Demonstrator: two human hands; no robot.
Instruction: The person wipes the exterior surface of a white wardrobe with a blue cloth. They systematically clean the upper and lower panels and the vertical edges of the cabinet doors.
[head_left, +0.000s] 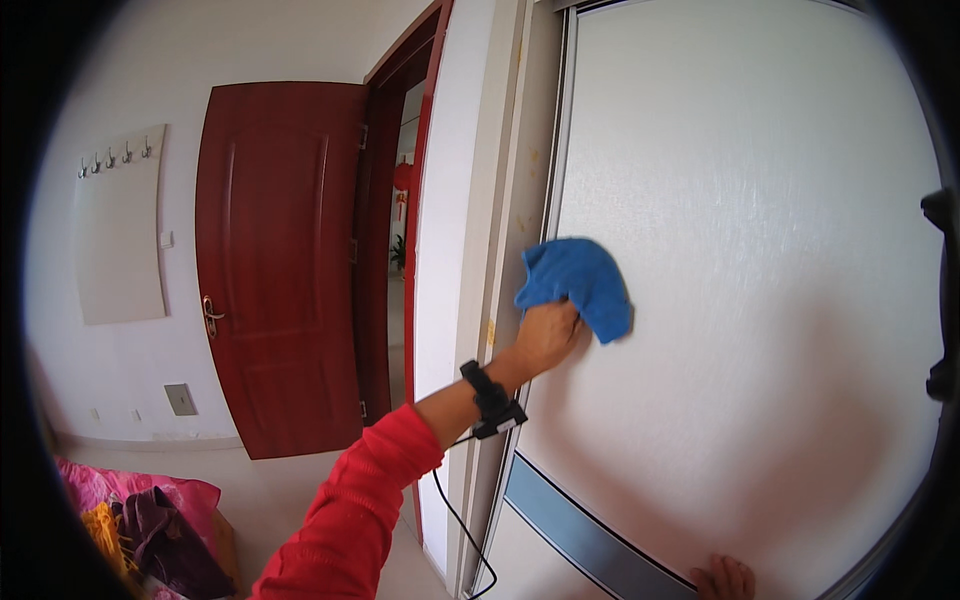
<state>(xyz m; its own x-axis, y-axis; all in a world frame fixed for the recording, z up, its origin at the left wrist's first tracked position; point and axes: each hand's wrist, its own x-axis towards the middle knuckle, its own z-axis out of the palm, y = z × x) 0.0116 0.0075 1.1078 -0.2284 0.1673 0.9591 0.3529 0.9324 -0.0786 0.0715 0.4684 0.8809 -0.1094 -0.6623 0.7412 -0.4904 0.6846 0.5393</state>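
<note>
A blue cloth (577, 281) is bunched in my left hand (551, 334), which presses it against the white sliding wardrobe door (720, 225). The cloth lies near the door's left edge, and part of it reaches over the metal edge strip (564, 150). A black strap with a small box (491, 401) and a cable is around my left wrist. Low in the picture, the fingers of my right hand (724, 579) rest on the same door, just beside its blue-grey band (585, 517). No object shows in that hand; most of it is cut off by the picture's lower rim.
A dark red door (285, 262) stands ajar to the left, beside its doorway. On the wall hangs a white panel (120, 240) with several metal hooks. Bedding (150, 480) and dark purple fabric (169, 544) lie at the lower left. The black cable (465, 525) hangs beside the wardrobe frame.
</note>
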